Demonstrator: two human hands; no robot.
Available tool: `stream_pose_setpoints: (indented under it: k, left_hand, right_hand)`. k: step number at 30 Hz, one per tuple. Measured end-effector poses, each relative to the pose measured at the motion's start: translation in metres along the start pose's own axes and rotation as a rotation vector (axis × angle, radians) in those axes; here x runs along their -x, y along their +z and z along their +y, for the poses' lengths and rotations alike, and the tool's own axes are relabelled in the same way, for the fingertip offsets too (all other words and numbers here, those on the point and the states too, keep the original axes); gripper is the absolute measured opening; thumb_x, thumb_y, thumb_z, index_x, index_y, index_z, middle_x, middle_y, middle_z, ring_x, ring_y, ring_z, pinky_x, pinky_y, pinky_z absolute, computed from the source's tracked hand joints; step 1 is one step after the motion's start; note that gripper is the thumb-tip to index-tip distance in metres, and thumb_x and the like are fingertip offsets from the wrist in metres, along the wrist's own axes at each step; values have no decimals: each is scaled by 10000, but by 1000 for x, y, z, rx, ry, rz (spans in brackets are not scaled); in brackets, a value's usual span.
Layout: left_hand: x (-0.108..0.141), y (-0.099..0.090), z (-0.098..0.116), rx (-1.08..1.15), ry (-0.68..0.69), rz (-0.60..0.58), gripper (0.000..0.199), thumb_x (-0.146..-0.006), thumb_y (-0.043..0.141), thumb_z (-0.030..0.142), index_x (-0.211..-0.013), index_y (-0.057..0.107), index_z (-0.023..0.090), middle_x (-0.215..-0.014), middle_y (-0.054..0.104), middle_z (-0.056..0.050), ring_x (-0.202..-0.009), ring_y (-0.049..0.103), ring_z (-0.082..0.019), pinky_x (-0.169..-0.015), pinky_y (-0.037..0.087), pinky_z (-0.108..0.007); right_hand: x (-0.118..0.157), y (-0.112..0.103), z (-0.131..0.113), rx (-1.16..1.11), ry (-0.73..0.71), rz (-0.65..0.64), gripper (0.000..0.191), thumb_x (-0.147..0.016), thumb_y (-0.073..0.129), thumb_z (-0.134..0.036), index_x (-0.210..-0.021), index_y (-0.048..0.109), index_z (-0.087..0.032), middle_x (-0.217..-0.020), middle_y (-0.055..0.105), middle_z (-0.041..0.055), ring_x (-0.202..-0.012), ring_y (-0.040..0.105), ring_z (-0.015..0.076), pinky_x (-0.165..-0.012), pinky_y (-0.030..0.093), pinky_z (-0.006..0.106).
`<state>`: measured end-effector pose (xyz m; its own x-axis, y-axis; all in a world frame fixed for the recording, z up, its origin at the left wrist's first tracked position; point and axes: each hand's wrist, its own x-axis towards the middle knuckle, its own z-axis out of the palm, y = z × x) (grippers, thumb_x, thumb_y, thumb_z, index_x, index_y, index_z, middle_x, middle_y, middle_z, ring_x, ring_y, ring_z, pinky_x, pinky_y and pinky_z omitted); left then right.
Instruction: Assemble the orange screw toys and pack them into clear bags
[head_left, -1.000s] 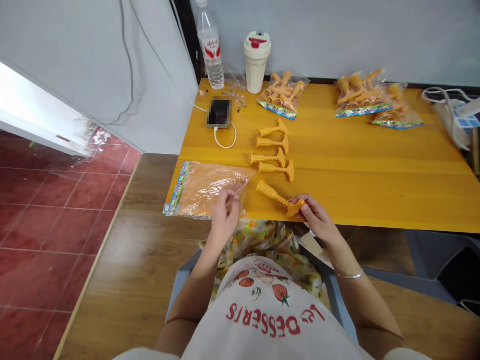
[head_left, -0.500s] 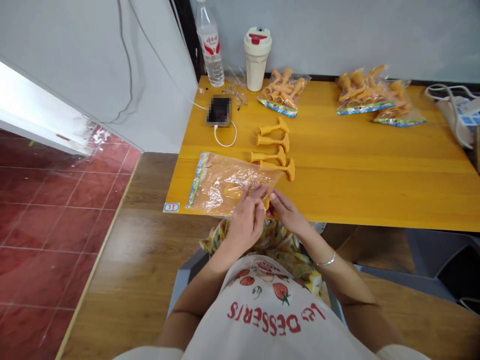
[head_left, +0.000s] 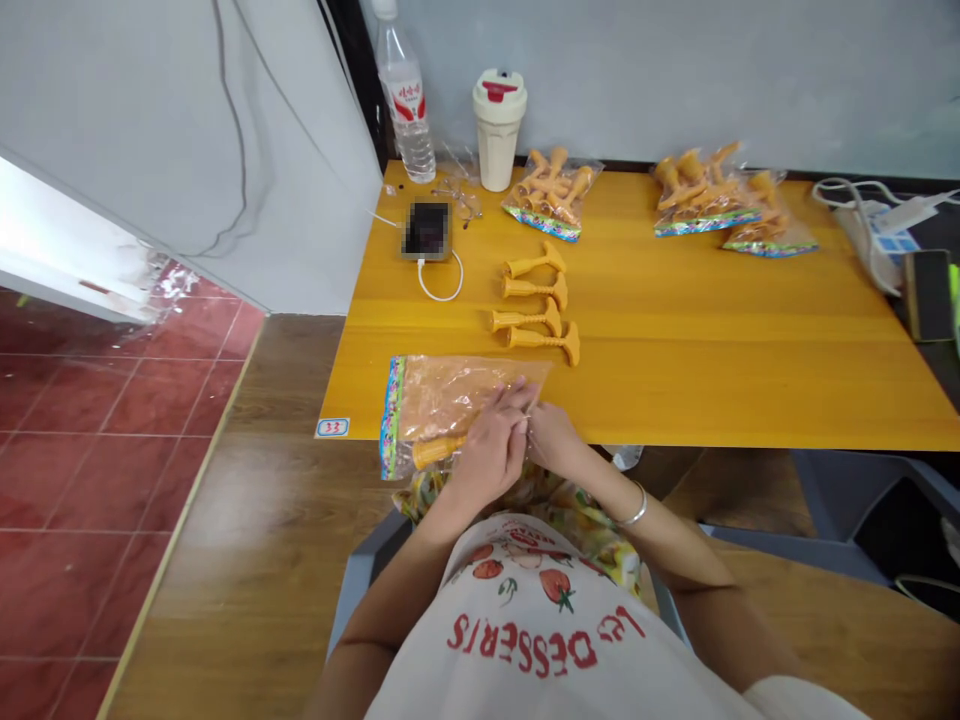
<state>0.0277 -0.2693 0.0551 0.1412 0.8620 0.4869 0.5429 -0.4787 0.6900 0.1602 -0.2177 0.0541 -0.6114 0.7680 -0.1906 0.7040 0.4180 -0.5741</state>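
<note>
A clear plastic bag (head_left: 442,385) with a colourful header strip lies at the front edge of the table, partly overhanging it. Inside, along its near side, is an orange plastic piece (head_left: 435,452) with a ridged handle; the rest of it is hidden under my left hand (head_left: 491,432). That hand is closed over the bag near its right end. My right hand (head_left: 553,438) presses close beside it at the bag's end, fingers curled; what they pinch is hidden. Several orange T-shaped plastic pieces (head_left: 534,288) lie in a column just beyond the bag.
Filled bags of orange pieces (head_left: 553,195) stand at the back, with more (head_left: 709,190) farther right. A water bottle (head_left: 405,100), a white cup (head_left: 498,135) and a phone (head_left: 426,232) on a cable occupy the back left. A power strip (head_left: 874,235) is at the right.
The bag has come nearer to me and over the table edge, off the loose pieces. The orange piece inside now shows at its near side. My right hand has closed in against the left.
</note>
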Motion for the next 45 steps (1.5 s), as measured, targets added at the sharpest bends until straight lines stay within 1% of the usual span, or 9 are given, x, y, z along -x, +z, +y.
stream_pose_setpoints:
  k: [4,7,11,16,21,29,36,41,45]
  left_hand:
    - [1,0,-11,39,-98,103,183,-1032,334,218,-1162,461,207,-1354,629,-138,-1396,504,-203,-1168,421,-532]
    - [-1,1,-13,47,-155,112,192,-1035,346,249,-1188,461,229,-1292,661,-130,-1333,565,-204,-1105,477,-487]
    - [-7,-2,-14,17,-204,23,205,-1028,354,268,-1185,477,221,-1162,707,-125,-1119,690,-210,-913,564,-391]
    - [-23,-12,-26,-96,-172,-212,160,-1022,338,269,-1052,485,212,-938,710,-89,-854,713,-235,-732,541,-354]
    - [-38,-24,-37,-151,-153,-334,147,-1016,324,270,-994,464,228,-808,645,-46,-723,659,-231,-660,475,-330]
    - [-74,-68,-41,-177,-183,-278,175,-1016,323,333,-1026,472,241,-787,623,-22,-684,644,-225,-628,434,-299]
    - [-67,-46,-30,-258,-114,-409,166,-1011,318,274,-1028,473,217,-843,666,-79,-779,685,-266,-684,509,-362]
    - [-33,-19,-27,-241,-34,-265,212,-967,498,344,-1112,476,190,-1272,634,-179,-1245,603,-329,-1035,488,-536]
    - [-18,-6,-31,-222,-31,-177,183,-948,533,288,-1097,510,185,-1353,603,-167,-1393,485,-332,-1167,358,-613]
  right_hand:
    - [8,-28,3,-24,26,-11,327,-1002,482,-389,-1016,754,-207,-902,773,102,-796,718,247,-704,513,327]
    - [9,-52,23,-61,88,181,297,-1005,497,-416,-1126,734,-284,-945,782,36,-823,717,221,-738,525,322]
    - [0,-74,60,155,115,439,322,-1000,501,-314,-1268,669,-252,-1234,714,94,-1122,657,290,-941,522,438]
    - [0,-81,82,253,-33,320,392,-980,541,-279,-1369,594,-266,-1447,565,97,-1281,576,289,-1066,486,481]
    - [15,-81,79,242,-74,246,360,-944,612,-327,-1299,634,-277,-1316,597,102,-1164,647,270,-957,561,432]
    - [21,-80,78,208,-147,175,163,-972,548,-262,-1004,706,-232,-1500,506,107,-1326,553,265,-1079,478,467]
    - [41,-79,84,234,-52,155,176,-972,559,-304,-1082,682,-244,-1335,565,129,-1026,682,251,-881,555,415]
    - [84,-72,89,-36,-13,234,183,-966,572,-391,-1022,670,-247,-1238,583,105,-801,654,167,-771,555,352]
    - [119,-68,83,-321,11,247,181,-926,636,-407,-977,676,-238,-1151,647,106,-1016,648,233,-767,541,328]
